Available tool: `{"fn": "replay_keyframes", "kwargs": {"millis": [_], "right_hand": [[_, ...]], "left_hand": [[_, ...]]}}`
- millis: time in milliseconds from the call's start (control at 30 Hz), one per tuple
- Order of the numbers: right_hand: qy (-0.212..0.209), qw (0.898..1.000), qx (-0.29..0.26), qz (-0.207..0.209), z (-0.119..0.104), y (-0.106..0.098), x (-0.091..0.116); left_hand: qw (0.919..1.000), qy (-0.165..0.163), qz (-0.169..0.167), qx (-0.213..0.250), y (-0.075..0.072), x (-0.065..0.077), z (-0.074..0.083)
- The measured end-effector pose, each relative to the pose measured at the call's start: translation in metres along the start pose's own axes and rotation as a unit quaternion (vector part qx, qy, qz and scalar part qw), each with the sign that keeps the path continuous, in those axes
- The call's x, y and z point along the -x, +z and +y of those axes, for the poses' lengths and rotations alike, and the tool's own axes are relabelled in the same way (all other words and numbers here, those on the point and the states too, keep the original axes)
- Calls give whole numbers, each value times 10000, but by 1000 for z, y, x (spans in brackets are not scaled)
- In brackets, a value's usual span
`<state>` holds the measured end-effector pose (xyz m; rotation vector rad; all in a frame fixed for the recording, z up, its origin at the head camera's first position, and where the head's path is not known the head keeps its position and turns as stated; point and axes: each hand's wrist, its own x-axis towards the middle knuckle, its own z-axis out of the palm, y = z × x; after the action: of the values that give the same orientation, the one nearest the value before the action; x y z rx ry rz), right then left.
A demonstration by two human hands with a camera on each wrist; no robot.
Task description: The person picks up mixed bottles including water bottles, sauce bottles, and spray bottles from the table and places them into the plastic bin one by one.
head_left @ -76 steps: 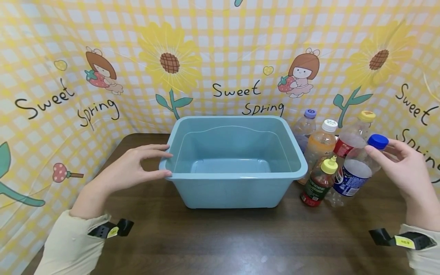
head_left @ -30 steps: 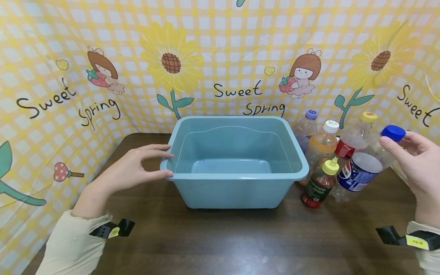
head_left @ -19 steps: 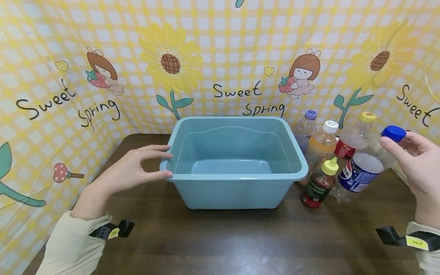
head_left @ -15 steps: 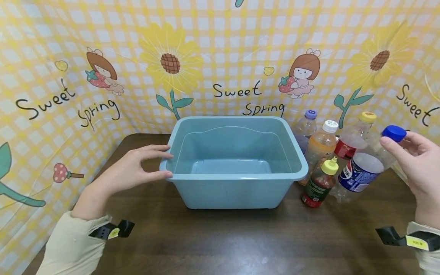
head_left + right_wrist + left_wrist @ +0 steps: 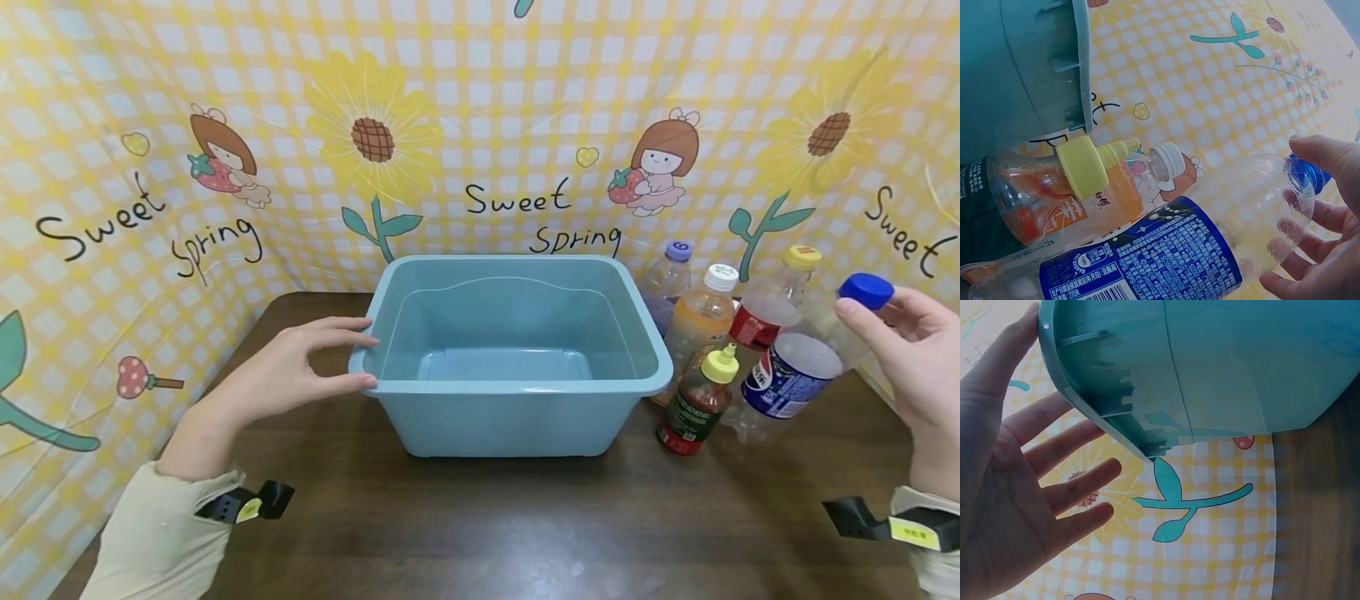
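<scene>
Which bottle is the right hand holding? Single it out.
The dark-blue-capped bottle; the right hand grips it near its top. No hand touches the purple-capped bottle, white-capped bottle, red-labelled bottle or green-labelled bottle.

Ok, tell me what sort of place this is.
Probably a makeshift recording corner indoors: patterned cloth screens the back and left of a brown table, and each cream sleeve has a black strap over it.

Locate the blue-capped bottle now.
In the head view, the blue-capped bottle tilts at right, held near its cap by the right hand, just right of the yellow-nozzled sauce bottle.
</scene>
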<state>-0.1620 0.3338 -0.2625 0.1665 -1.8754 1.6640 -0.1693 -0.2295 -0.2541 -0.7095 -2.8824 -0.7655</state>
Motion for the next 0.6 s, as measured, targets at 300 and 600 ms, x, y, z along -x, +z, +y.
{"fn": "replay_keyframes", "kwargs": {"millis": [300,600], "right_hand": [[-94,9986,-521,-66,-3,1,0],[-278,9960,-840,136,-7,3,-3]], "left_hand": [[10000,-71,-28,-7,2,0,-5],[9999,-108,-36,15,1,1,-5]]}}
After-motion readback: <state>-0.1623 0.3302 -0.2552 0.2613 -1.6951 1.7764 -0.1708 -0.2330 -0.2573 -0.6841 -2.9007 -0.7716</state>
